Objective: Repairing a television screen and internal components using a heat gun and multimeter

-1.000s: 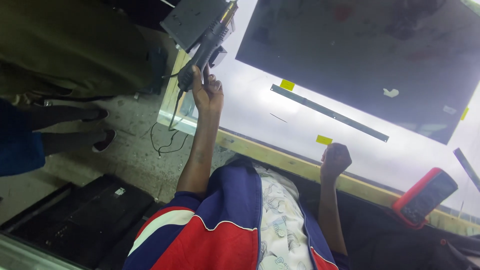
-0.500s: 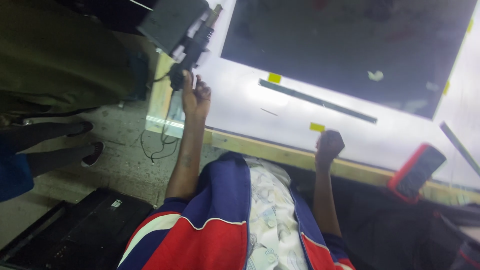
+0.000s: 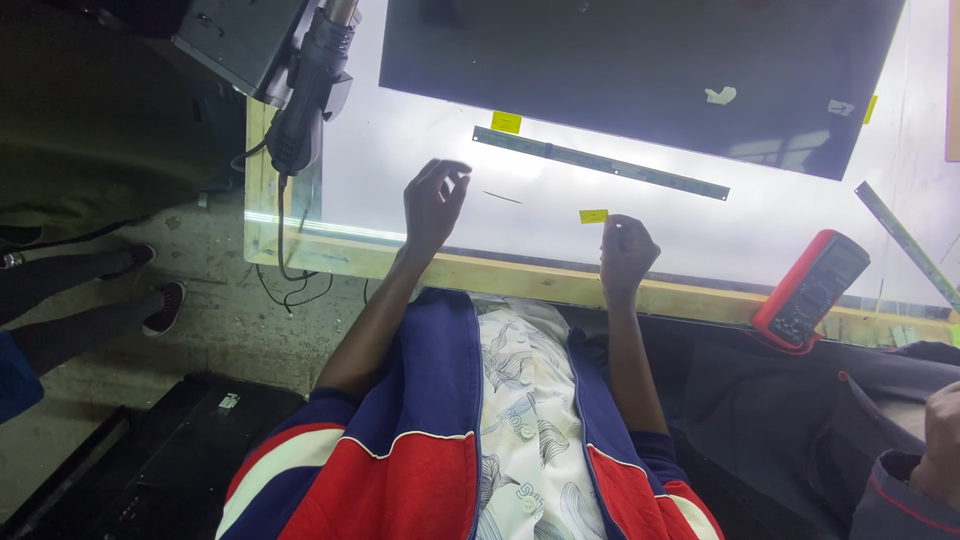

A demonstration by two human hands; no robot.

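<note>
Your left hand has let go of the black heat gun it was holding up at the bench corner half a second ago; the gun now lies on the bench's left edge beside a grey metal box, cord trailing down to the floor. The hand has come in over the lit white panel, fingers apart and curled, grip empty, just left of a thin dark sliver lying on the panel. So the heating tool is parked and the hand is free over the work.

Largest to smallest, as things lie now:
- Dark screen sheet covers the far half of the panel (two pale scraps on it).
- Wooden bench rail runs along the near edge.
- Long grey strip lies slanted between sheet and hands.
- Red multimeter rests on the rail to your right, well apart from both hands.
- Two yellow tabs: one at the strip's left end, one just beside your right hand.

Right hand sits at the near edge of the panel as before, fingers drawn together in a loose fist; whether it pinches anything, cannot tell.

Another person's hand shows at the lower right, uninvolved.
</note>
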